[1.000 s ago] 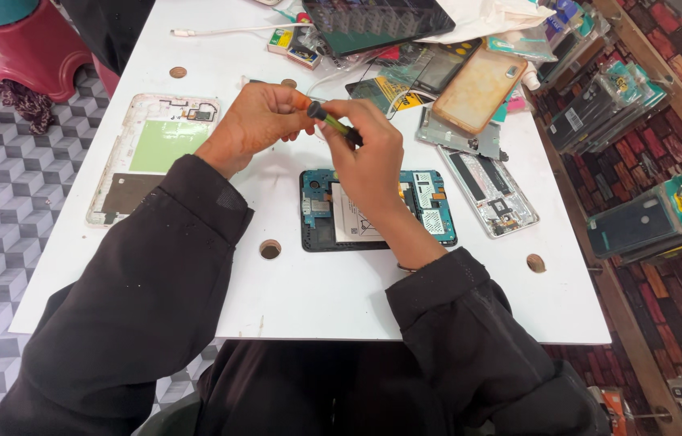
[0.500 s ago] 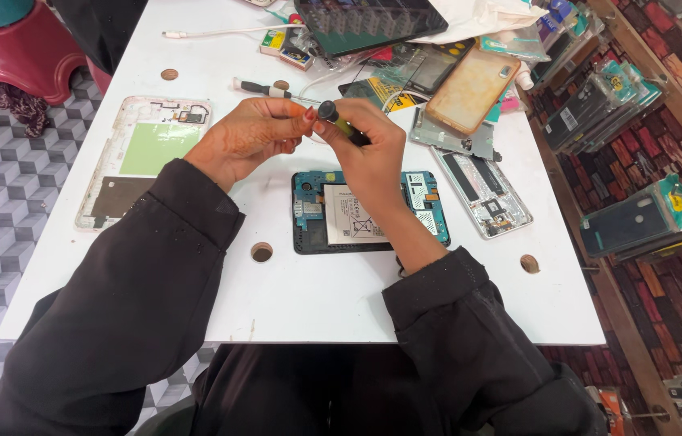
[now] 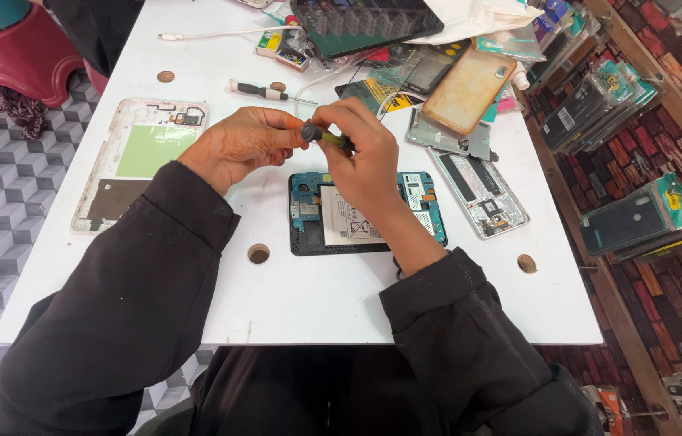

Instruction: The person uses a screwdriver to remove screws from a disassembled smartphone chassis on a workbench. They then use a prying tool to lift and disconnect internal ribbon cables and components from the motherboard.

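We hold a small screwdriver (image 3: 326,135) between both hands: the right hand (image 3: 365,153) pinches its shaft, the left hand (image 3: 240,145) closes on its dark cap end, just above the opened tablet (image 3: 365,214). We judge the tool is being readied (bit or grip adjusted); next it needs lowering onto a screw. Beyond the grip lie a yellow packet (image 3: 373,93) and an orange case (image 3: 468,89).

The table (image 3: 309,299) is smooth, matt white board. The opened tablet (image 3: 367,211) shows glossy teal circuit board and a paper-white battery label. Both sleeves (image 3: 139,282) are matt black cloth.
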